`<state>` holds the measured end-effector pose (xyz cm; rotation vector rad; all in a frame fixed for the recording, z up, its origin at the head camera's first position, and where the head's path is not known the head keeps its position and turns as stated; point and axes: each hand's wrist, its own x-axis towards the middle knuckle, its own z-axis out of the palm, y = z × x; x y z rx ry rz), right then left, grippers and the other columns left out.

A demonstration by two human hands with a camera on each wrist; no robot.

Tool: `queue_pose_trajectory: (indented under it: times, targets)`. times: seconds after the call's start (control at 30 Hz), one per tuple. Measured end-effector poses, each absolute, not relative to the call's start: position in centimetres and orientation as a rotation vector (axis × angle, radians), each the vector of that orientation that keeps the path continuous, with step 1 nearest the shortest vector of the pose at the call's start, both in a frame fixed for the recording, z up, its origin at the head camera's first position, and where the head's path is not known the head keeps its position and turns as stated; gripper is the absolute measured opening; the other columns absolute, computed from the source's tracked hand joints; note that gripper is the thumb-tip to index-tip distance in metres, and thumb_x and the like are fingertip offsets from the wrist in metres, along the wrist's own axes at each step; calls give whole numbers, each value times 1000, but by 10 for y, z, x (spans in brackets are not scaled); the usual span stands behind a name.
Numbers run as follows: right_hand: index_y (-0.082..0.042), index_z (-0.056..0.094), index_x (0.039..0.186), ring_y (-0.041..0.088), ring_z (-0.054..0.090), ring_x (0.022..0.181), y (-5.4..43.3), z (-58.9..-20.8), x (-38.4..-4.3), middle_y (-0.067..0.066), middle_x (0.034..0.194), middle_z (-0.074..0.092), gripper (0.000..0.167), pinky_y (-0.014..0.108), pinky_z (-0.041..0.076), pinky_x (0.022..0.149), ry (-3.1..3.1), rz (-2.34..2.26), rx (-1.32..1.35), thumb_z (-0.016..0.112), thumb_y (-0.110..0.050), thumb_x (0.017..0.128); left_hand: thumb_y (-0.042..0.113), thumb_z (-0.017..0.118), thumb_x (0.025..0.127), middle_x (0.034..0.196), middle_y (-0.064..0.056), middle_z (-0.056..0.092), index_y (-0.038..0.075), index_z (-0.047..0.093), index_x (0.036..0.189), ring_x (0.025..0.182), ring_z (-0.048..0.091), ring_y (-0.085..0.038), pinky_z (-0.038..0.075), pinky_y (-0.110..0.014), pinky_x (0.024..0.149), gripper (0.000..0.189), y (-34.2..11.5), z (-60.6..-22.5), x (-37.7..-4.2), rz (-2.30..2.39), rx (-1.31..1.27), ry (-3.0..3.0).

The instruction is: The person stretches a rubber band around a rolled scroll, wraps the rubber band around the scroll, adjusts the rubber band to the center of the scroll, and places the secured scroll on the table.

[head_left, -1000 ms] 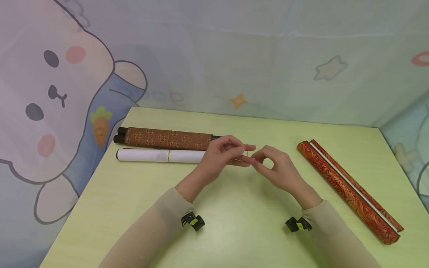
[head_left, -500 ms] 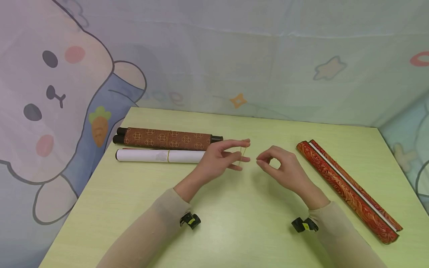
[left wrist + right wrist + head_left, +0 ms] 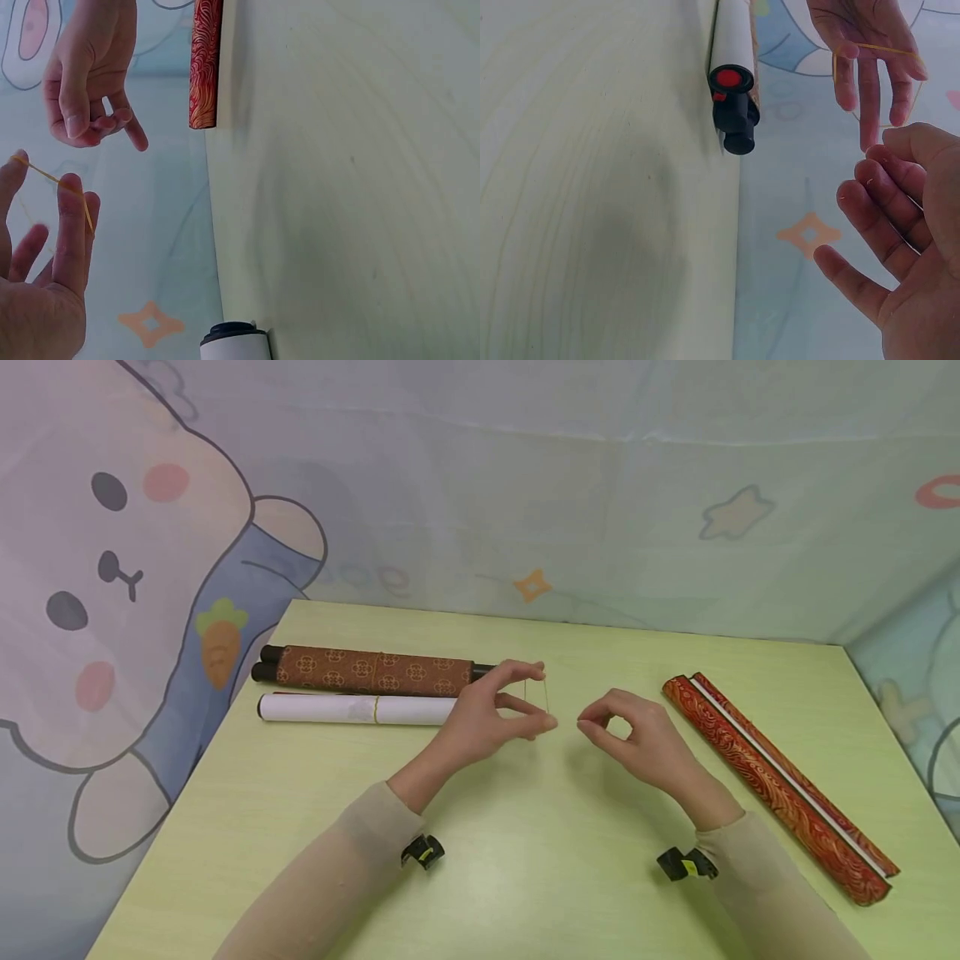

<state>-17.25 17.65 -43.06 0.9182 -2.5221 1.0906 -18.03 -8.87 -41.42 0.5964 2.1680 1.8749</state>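
Note:
A thin yellow rubber band is stretched in a loop around the spread fingers and thumb of my left hand. This hand is raised over the table beside the right end of a white rolled scroll. My right hand hovers a short way to the right, its thumb tip against the index fingertip and the other fingers loosely bent. I see nothing held in it. The left wrist view shows the band running from the thumb across to the fingers, with a gap between the two hands.
Behind the white scroll lies a brown flower-patterned roll with black rod ends. A red-and-gold patterned scroll with a white strip lies diagonally on the right of the pale table. A printed curtain hangs behind.
My right hand has drawn away to the right from the left hand and the rubber band. The left fingers and thumb have spread, stretching the band wider.

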Motion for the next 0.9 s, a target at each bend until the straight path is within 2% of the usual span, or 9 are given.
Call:
queue_pose_trajectory:
  times: [0.13,0.27,0.37,0.43,0.57,0.67,0.8,0.87,0.9]
  targets:
    - [-15,78,97,6,62,82,180,-430,-173,-10,89,70,14,28,53,75,-2531,1081,915,79,-1,95,23,84,95,162,15,49,18,68,136,104,78,-22,65,-48,84,44,-90,-412,-180,1868,596,2156]
    - [-15,78,97,5,63,83,184,-432,-173,-11,89,70,13,28,53,75,-2547,1062,916,79,-2,95,27,86,94,162,21,46,26,65,145,101,79,-20,65,-45,80,55,-91,-409,-181,1848,604,2185]
    - [-15,78,97,6,64,83,188,-433,-174,-11,90,71,13,30,55,74,-2561,1031,924,80,-2,95,30,87,93,163,24,44,35,59,150,95,80,-21,64,-52,81,64,-94,-409,-183,1826,611,2216]
    - [-15,78,97,7,65,83,192,-434,-174,-10,90,72,12,34,57,74,-2591,1005,927,80,-3,95,32,87,92,160,24,48,41,55,152,92,80,-24,63,-58,82,69,-95,-410,-184,1817,607,2228]
    - [-14,78,104,10,68,88,203,-436,-170,-8,95,72,8,44,60,78,-2717,936,898,80,-10,97,31,89,90,161,21,48,43,52,154,96,80,-25,63,-60,82,75,-97,-410,-186,1836,608,2213]
    - [-12,77,111,15,69,94,214,-434,-165,-4,102,73,14,48,59,82,-2813,856,845,79,-15,98,28,90,89,165,22,42,41,52,155,102,78,-19,64,-57,82,77,-99,-409,-186,1843,617,2203]
    - [-10,74,119,24,69,102,233,-428,-162,4,111,73,25,49,57,85,-2904,726,776,80,-22,98,26,91,88,163,21,42,41,51,156,100,78,-17,64,-57,81,80,-101,-407,-186,1837,606,2209]
    - [-7,72,124,28,69,107,243,-425,-163,9,116,72,31,52,56,89,-2957,663,728,79,-25,99,25,90,88,159,18,47,42,51,156,93,79,-20,64,-56,80,81,-102,-406,-186,1839,594,2200]
    - [-6,71,126,31,69,110,249,-423,-164,11,119,72,35,54,56,91,-2986,627,698,79,-28,99,24,90,88,154,14,54,43,50,156,89,80,-22,64,-56,80,81,-102,-406,-186,1837,589,2198]
